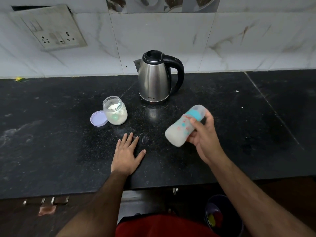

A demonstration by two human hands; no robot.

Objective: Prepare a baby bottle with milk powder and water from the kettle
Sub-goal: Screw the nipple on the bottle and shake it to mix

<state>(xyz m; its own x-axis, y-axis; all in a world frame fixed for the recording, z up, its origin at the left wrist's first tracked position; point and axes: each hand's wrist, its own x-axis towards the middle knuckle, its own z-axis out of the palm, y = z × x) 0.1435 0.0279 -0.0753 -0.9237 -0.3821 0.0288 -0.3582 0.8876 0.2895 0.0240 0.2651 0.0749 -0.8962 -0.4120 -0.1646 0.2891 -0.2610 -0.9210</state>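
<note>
Right hand (203,135) grips the capped bottle (183,127) tilted at center right, apparently shaking to mix; left hand (127,154) lies flat, steadying on the bench (51,142).

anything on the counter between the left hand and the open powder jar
Nothing visible. The left hand lies flat on the counter, and only bare, dusty surface separates it from the powder jar. The purple lid sits left of the jar, outside that path.

Milky capped baby bottle (183,128) tilted in air; open powder jar (115,110) before steel kettle (154,77).
</note>
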